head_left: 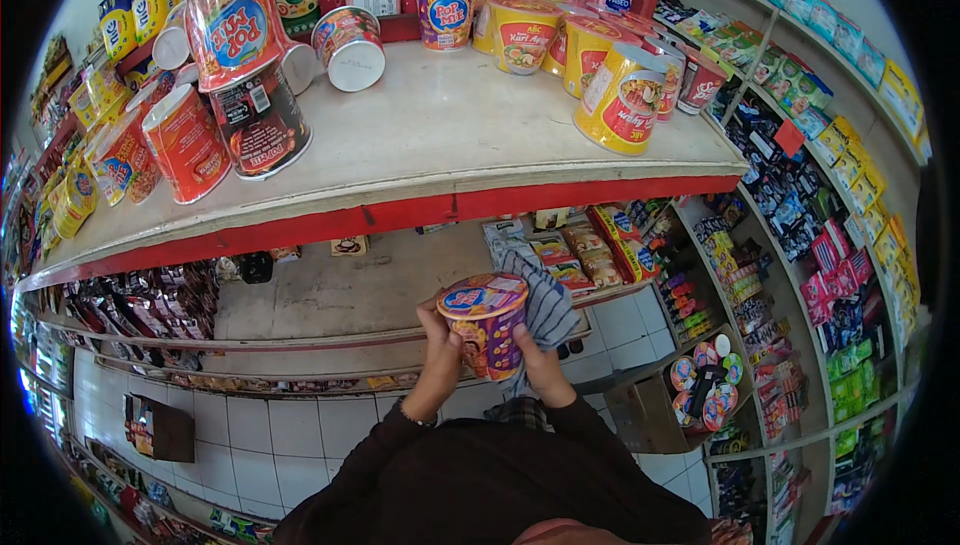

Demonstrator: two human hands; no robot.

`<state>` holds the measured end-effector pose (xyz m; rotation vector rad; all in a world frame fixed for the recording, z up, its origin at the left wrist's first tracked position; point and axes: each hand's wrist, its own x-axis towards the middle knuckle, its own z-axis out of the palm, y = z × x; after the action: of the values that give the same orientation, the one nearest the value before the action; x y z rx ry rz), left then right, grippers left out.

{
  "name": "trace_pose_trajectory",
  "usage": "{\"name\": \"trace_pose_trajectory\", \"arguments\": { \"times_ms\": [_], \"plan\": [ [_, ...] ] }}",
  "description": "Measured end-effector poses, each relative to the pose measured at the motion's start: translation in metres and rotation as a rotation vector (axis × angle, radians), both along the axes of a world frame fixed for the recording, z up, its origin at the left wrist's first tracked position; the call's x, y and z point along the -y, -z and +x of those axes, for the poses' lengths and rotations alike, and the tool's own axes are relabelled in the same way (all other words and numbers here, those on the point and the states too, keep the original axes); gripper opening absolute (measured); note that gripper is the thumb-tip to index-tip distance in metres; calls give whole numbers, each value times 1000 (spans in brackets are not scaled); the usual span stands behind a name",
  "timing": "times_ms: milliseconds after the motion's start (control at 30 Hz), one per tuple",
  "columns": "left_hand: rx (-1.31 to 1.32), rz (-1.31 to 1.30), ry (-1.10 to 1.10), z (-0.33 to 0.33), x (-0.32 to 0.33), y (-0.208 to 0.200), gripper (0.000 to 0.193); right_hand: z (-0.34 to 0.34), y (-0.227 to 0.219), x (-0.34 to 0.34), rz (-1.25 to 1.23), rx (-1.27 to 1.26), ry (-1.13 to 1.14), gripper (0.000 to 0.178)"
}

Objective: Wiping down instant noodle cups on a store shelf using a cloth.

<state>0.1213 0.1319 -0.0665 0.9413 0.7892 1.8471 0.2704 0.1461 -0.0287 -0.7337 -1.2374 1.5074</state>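
In front of my body I hold up a purple instant noodle cup (490,337) with a printed lid, slightly tilted toward me. My left hand (436,357) grips its left side, thumb on the wall. At the cup's lower right, my right hand (545,373) is closed on a grey-blue striped cloth (545,307), its thumb by the cup. The cloth bunches up along the cup's right side and hangs down below; some of my right fingers are hidden behind it.
Above the hands runs a shelf with a red front edge (420,211). Yellow noodle cups (615,105) stand at its right, orange ones (187,145) at its left, some tipped or stacked. A cardboard box of noodle cups (650,413) sits right; another box (160,429) stands on the floor at left.
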Motion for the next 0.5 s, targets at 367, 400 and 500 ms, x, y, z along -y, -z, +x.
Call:
{"name": "trace_pose_trajectory", "arguments": {
  "times_ms": [367, 400, 500],
  "plan": [
    [63, -109, -43, 8, 14, -9, 51, -13, -7, 16, 835, 513, 274, 54],
    [171, -177, 8, 4, 11, -5, 50, -14, -7, 19, 1021, 570, 323, 54],
    [207, -181, 19, 3, 11, -10, 47, -10, -1, 24, 1185, 746, 242, 47]
  ]
}}
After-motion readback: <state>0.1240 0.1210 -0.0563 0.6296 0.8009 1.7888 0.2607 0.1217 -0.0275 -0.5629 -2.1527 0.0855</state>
